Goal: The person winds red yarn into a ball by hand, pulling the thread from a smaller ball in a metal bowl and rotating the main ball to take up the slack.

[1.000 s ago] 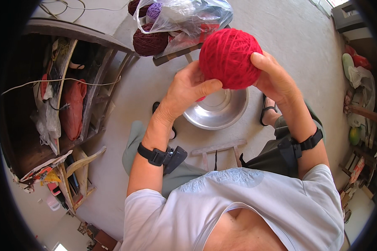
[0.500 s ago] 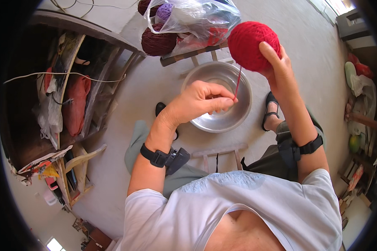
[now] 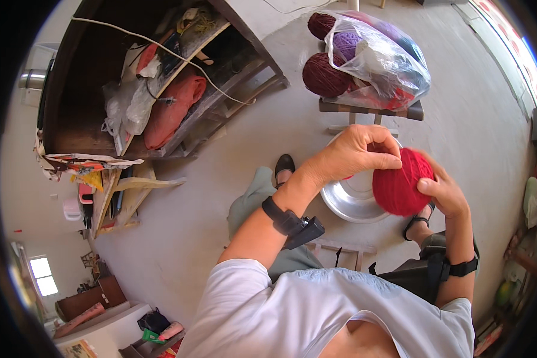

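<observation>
A red ball of yarn [image 3: 401,190] sits in my right hand [image 3: 448,192], whose fingers and thumb wrap round its right side. Thumb and forefinger of my left hand [image 3: 359,154] are pinched together at the ball's upper left, on the red yarn; the strand itself is hardly visible there. A small bit of red shows below that hand, over the basin. Beneath both hands, on the floor, stands a round metal basin [image 3: 347,206], partly hidden by the ball and my left hand.
Ahead, a low stool [image 3: 373,111] bears a clear plastic bag [image 3: 388,62] with dark red yarn balls [image 3: 326,76] and a purple one [image 3: 346,46]. A dark wooden cabinet [image 3: 244,77] with bags inside stands at the left. More goods line the right edge.
My right hand has lowered the yarn ball toward me, and my left hand now meets it. The stretch of strand between them has closed up. The whole view has shifted.
</observation>
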Action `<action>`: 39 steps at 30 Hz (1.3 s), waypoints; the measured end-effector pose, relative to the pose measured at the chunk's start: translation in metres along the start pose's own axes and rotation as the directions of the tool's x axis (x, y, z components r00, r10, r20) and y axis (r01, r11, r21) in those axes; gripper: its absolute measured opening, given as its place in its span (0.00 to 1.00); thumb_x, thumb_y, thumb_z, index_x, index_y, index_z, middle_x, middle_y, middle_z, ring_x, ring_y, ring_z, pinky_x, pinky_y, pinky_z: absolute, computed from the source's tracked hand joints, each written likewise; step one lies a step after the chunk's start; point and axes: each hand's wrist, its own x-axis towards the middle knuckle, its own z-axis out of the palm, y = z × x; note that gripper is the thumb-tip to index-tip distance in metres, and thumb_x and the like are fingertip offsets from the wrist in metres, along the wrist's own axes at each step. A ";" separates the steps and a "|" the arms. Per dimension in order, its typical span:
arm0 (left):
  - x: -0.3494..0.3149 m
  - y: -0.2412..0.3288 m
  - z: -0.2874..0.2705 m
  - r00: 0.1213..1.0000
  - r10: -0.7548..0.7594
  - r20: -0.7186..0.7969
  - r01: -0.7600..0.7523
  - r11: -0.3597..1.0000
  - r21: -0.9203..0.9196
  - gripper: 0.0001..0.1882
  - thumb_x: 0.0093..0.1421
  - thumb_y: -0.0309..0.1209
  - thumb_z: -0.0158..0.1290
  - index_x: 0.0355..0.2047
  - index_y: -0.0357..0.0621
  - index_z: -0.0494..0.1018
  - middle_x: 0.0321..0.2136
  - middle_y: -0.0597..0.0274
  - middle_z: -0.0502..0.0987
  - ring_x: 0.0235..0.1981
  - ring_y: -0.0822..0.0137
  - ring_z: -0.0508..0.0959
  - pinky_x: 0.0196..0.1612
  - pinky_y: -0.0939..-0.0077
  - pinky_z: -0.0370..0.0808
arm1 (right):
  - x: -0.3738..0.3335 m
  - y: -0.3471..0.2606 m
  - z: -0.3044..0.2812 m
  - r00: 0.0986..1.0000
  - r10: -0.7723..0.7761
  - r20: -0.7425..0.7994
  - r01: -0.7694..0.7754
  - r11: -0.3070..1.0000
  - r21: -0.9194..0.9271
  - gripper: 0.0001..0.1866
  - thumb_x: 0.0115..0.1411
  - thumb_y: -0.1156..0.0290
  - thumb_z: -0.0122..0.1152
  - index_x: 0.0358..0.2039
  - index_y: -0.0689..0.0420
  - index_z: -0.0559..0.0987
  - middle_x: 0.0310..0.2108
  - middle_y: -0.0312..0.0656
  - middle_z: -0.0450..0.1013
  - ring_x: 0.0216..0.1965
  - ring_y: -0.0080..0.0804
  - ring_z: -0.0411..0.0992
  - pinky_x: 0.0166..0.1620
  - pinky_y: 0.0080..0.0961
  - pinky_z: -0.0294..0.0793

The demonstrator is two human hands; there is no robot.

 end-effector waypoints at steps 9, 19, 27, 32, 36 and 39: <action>0.014 -0.016 0.003 1.000 0.023 -0.009 -0.024 0.990 -0.136 0.08 0.64 0.33 0.58 0.36 0.40 0.79 0.26 0.70 0.77 0.26 0.82 0.72 0.31 0.86 0.71 | -0.026 0.061 -0.088 0.912 -0.409 -0.036 0.370 0.779 0.506 0.38 0.62 0.52 0.50 0.66 0.62 0.59 0.65 0.52 0.60 0.64 0.49 0.61 0.67 0.49 0.58; 0.006 -0.023 0.019 0.901 -0.254 0.352 0.242 0.967 0.079 0.11 0.62 0.35 0.59 0.36 0.39 0.80 0.25 0.70 0.79 0.25 0.80 0.74 0.28 0.84 0.71 | 0.012 0.005 -0.033 0.791 -0.366 -0.490 0.484 0.865 0.135 0.35 0.63 0.58 0.60 0.64 0.62 0.60 0.59 0.47 0.66 0.59 0.40 0.67 0.59 0.39 0.70; -0.001 -0.009 0.004 0.946 -0.118 0.303 0.152 0.984 -0.093 0.08 0.60 0.30 0.61 0.37 0.39 0.80 0.27 0.71 0.79 0.27 0.83 0.72 0.29 0.86 0.69 | 0.010 -0.006 0.006 0.841 -0.387 -0.378 0.224 0.885 -0.408 0.42 0.47 0.62 0.72 0.61 0.60 0.65 0.52 0.46 0.70 0.53 0.36 0.70 0.58 0.32 0.67; 0.004 -0.014 -0.001 0.987 0.147 0.069 -0.153 0.983 0.098 0.04 0.59 0.28 0.61 0.33 0.41 0.79 0.27 0.73 0.77 0.30 0.81 0.73 0.34 0.83 0.71 | 0.002 -0.005 0.002 0.984 -0.100 -0.149 0.086 0.991 -0.100 0.43 0.47 0.58 0.72 0.62 0.60 0.66 0.53 0.44 0.70 0.55 0.33 0.69 0.60 0.30 0.64; 0.002 -0.011 0.002 0.992 0.124 0.035 -0.125 0.991 0.035 0.04 0.60 0.28 0.61 0.33 0.41 0.79 0.26 0.72 0.77 0.30 0.80 0.73 0.33 0.84 0.71 | -0.002 -0.002 -0.005 0.998 -0.021 0.064 0.014 0.994 0.109 0.45 0.47 0.55 0.72 0.62 0.63 0.65 0.55 0.44 0.69 0.56 0.32 0.68 0.61 0.29 0.63; 0.002 -0.007 0.001 1.000 0.013 0.022 -0.010 0.993 -0.115 0.05 0.62 0.30 0.60 0.35 0.41 0.79 0.27 0.71 0.77 0.28 0.81 0.73 0.32 0.85 0.71 | -0.006 0.007 -0.017 0.985 -0.096 0.141 0.059 0.968 0.245 0.45 0.47 0.54 0.72 0.62 0.64 0.65 0.57 0.46 0.69 0.57 0.34 0.68 0.62 0.31 0.64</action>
